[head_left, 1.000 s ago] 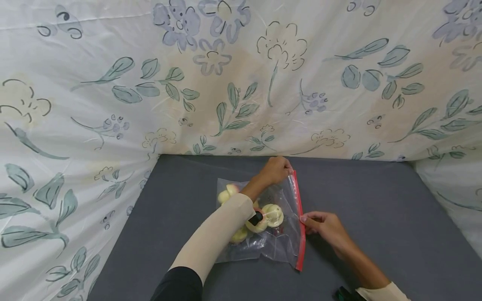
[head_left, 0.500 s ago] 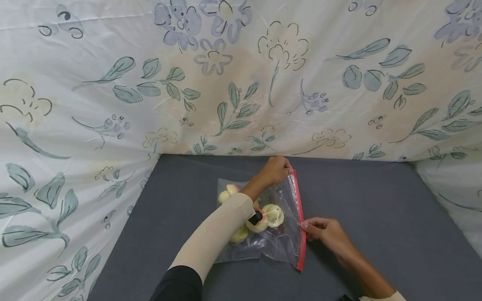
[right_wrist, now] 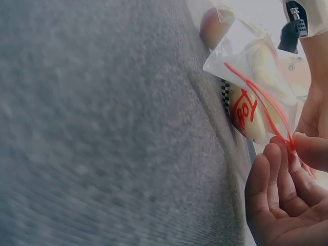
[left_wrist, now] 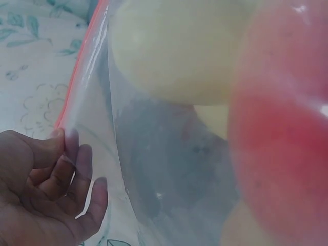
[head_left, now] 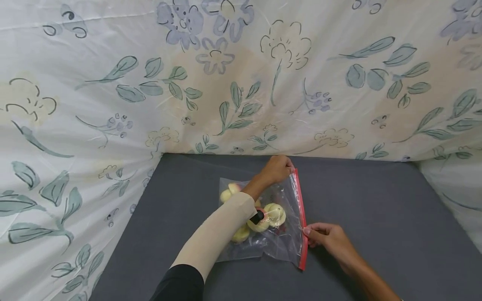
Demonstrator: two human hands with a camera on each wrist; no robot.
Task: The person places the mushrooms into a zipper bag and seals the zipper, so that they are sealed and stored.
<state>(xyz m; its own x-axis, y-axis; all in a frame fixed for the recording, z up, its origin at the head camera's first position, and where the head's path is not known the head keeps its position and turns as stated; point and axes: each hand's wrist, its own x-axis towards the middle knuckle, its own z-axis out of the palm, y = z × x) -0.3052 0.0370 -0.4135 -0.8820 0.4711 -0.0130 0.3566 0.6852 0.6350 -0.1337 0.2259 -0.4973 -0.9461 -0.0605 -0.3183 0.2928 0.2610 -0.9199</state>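
Note:
A clear zip bag point(head_left: 241, 253) lies on the grey cloth with several round, pale yellow and red fruits point(head_left: 276, 214) inside. Its red zip strip point(head_left: 301, 200) runs down the right side. My left hand point(head_left: 278, 168) reaches across the bag and pinches the far end of the strip; in the left wrist view its thumb meets the index finger at the corner, the other fingers loosely bent. Farther down the strip, my right hand point(head_left: 333, 243) pinches it between thumb and fingers. In the right wrist view, the strip's two edges stand apart on one side of that pinch point(right_wrist: 256, 89).
A dark grey cloth point(head_left: 376, 209) covers the work surface. Floral fabric point(head_left: 233, 83) hangs behind it and along both sides. My left forearm covers some of the fruits, and a small black device point(head_left: 257, 216) sits at that wrist.
My right hand has slid along the red strip toward the near end of the bag. The left hand keeps its pinch at the far corner, and the fruits stay in place.

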